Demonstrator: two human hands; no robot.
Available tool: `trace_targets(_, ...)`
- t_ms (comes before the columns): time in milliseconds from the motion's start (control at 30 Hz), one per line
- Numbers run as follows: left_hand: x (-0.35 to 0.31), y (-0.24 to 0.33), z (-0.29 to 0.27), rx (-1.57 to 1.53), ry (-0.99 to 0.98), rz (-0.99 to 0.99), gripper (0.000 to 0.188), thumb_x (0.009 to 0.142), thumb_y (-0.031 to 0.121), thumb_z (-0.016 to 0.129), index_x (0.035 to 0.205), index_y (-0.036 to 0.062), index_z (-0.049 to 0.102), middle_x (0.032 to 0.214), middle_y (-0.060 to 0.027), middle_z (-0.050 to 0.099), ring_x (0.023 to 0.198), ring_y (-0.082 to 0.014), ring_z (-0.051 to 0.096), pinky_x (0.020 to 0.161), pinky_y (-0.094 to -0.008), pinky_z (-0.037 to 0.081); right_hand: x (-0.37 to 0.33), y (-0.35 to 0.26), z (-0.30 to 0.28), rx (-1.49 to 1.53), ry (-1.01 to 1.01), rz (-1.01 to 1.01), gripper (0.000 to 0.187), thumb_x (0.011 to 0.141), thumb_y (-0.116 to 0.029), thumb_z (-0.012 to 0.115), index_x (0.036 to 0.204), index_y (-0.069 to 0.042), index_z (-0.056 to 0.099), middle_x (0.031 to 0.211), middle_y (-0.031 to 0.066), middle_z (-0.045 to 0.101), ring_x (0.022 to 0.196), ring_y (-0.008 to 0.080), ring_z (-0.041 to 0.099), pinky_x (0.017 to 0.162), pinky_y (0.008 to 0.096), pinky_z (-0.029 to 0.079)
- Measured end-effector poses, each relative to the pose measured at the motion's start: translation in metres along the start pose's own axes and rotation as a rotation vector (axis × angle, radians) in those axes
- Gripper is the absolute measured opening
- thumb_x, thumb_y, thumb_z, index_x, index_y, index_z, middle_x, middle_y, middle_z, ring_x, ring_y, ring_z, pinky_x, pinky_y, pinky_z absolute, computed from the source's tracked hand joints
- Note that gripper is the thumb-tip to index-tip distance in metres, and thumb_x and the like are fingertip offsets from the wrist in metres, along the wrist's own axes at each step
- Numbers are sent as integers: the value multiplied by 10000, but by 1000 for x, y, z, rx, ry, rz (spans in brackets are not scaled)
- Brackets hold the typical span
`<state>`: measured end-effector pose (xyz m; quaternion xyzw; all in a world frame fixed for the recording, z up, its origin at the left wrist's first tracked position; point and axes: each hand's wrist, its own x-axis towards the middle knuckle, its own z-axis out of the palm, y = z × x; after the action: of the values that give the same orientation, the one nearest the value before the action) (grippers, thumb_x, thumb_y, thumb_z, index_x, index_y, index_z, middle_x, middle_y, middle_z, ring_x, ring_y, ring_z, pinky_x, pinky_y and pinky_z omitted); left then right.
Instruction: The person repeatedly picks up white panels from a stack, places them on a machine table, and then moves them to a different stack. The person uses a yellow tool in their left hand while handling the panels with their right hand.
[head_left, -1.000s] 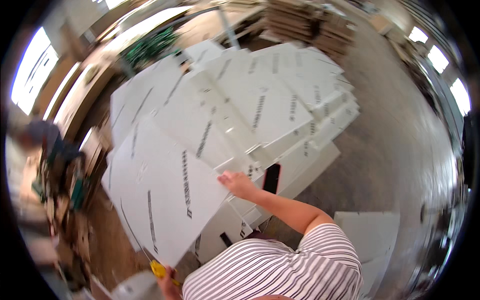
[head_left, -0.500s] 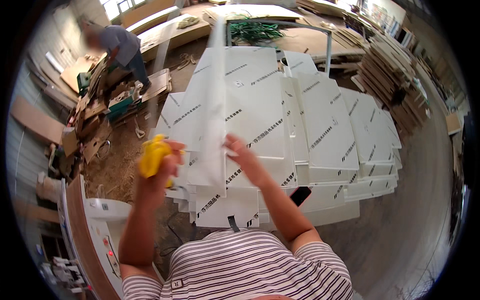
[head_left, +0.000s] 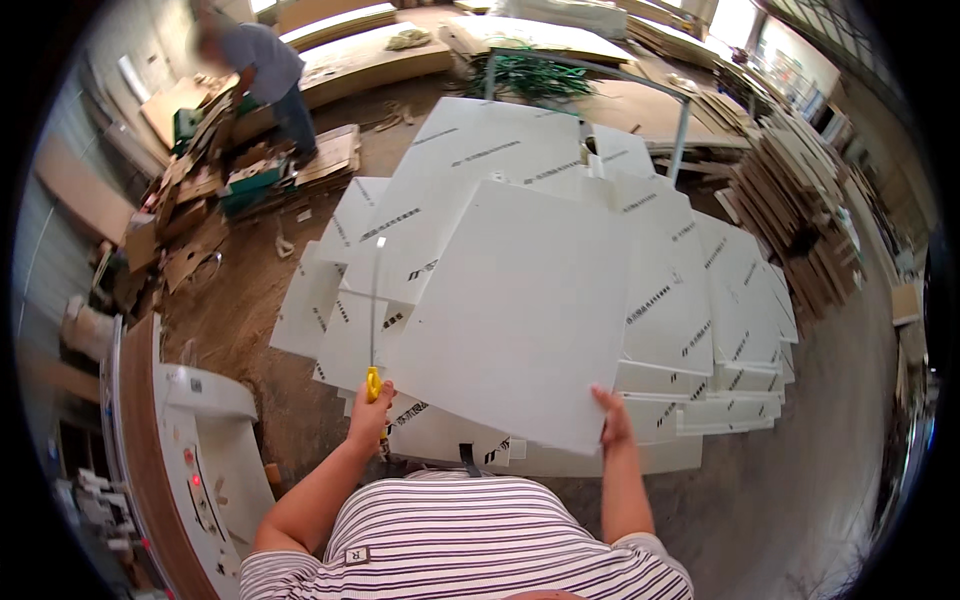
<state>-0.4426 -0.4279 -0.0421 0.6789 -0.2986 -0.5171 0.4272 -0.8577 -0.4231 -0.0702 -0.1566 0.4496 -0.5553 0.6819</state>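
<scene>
1. Around us is a workshop floor [head_left: 815, 480], smooth and grey on the right, brown and littered with scraps on the left.
2. A broad pile of white panels [head_left: 745, 285] spreads over the middle, unevenly overlapped, many crossed by slanting dark print. It fills the space right before the person in the striped shirt [head_left: 480, 525].
3. Past it, long pale boards [head_left: 345, 75] lie stacked at the back; a brown stack of boards [head_left: 790, 200] sits off to the right.
4. A grey metal rail [head_left: 683, 135] stands just beyond the pile's far edge.
5. Over on the left a co-worker [head_left: 265, 75] bends above a heap of scrap, well apart from the pile.
6. Near the person's left arm is a white machine housing [head_left: 210, 390] with a small red light.
7. A plain white panel [head_left: 510, 300] lies aslant over the middle of the pile, covering several printed ones; I can't tell how much of it rests there.
8. Green straps [head_left: 540, 80] tangle behind the rail.
9. The right hand [head_left: 618, 428] has its fingers pinched on the plain panel's near right corner.
10. The left hand [head_left: 366, 415], beside the near left corner, has its fingers curled round a yellow tape measure [head_left: 373, 384], blade out; whether they touch the panel too, I can't tell.
</scene>
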Motion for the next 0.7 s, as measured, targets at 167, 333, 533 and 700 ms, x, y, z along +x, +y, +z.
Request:
trace_targets(167, -22, -20, -15, -515, 88, -163, 226, 888, 304, 644, 939, 124, 517, 875, 26, 539, 751, -99, 492, 610, -261, 427, -35, 64, 76, 179, -176, 287, 383, 847, -57, 591, 1217, -26, 495, 1111, 116, 594, 1041, 254, 592, 913, 408, 492)
trace_targets(333, -42, -35, -29, -530, -5, -91, 229, 819, 115, 699, 1001, 89, 562, 883, 4, 592, 791, -124, 570, 673, -281, 473, -32, 137, 114, 176, -358, 572, 329, 855, 0, 560, 1178, -40, 512, 1116, 102, 597, 1033, 246, 589, 915, 407, 474)
trace_targets(533, -89, -38, -130, -586, 69, 51, 278, 797, 48, 680, 1052, 17, 573, 938, -47, 623, 839, -150, 616, 768, -298, 514, -30, 142, 150, 320, -307, 513, 216, 791, -105, 628, 998, -48, 608, 957, 79, 652, 966, 234, 611, 899, 408, 478)
trace_targets(700, -172, -68, -238, -590, 119, 153, 250, 815, 95, 673, 1036, 30, 574, 914, -32, 619, 838, -139, 610, 756, -290, 509, -42, 196, 163, 147, -439, 493, 170, 790, -100, 586, 939, -29, 624, 955, 92, 659, 965, 226, 612, 901, 394, 473)
